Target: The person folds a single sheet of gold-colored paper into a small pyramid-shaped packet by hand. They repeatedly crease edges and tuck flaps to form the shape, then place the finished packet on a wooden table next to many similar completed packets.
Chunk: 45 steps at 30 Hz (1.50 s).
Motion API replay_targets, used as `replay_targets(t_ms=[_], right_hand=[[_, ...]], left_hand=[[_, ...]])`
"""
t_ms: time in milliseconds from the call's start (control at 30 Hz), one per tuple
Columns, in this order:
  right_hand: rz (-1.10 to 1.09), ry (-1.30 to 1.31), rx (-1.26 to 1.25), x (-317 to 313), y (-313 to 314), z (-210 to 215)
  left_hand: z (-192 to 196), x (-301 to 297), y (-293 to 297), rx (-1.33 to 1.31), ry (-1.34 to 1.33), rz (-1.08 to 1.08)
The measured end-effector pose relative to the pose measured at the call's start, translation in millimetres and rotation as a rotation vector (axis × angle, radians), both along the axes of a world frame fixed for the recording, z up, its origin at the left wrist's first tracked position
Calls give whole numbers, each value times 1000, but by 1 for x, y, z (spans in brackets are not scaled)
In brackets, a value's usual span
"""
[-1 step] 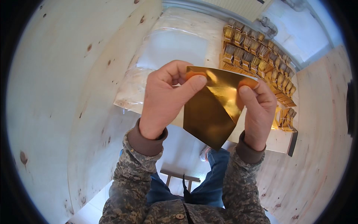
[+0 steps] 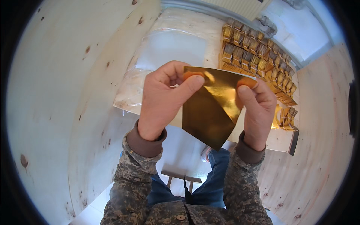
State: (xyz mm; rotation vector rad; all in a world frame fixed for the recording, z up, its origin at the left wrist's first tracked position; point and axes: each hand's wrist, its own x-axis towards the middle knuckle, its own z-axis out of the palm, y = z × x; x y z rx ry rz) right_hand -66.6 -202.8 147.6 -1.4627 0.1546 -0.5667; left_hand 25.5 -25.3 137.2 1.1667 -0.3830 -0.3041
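Note:
A shiny gold foil sheet (image 2: 208, 116) hangs in front of me above the near edge of the table. Its lower end comes to a point, and a bright diagonal crease or reflection crosses its upper right part. My left hand (image 2: 161, 97) pinches the sheet's upper left corner, thumb in front and fingers behind. At the upper right corner, my right hand (image 2: 258, 108) is closed on the sheet in the same way. A thin pale edge shows along the top, and the fingertips behind the sheet are hidden.
Rows of gold bundles with brownish tops (image 2: 258, 56) stand at the table's back right, a few more near its right end. Clear plastic wrap (image 2: 168, 24) lies around a pale sheet (image 2: 172, 48). Wooden panels (image 2: 56, 112) rise on both sides.
My hands, the gold sheet and the table sit very slightly farther left in view. Both hands keep the same grip.

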Motion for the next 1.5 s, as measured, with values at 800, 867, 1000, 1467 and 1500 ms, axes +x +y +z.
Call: replay_targets(t_ms=[800, 867, 1000, 1467, 1500], right_hand=[[-50, -67, 167, 3, -11, -9], [-99, -43, 167, 4, -10, -11], [-124, -39, 168, 3, -10, -9], [-118, -38, 147, 3, -10, -10], [-106, -41, 154, 2, -11, -10]], left_hand=[[-4, 2, -4, 16, 35, -36], [-4, 0, -6, -28, 54, -19], [-3, 0, -5, -56, 47, -14], [-3, -1, -3, -22, -7, 44], [-3, -1, -3, -8, -15, 54]])
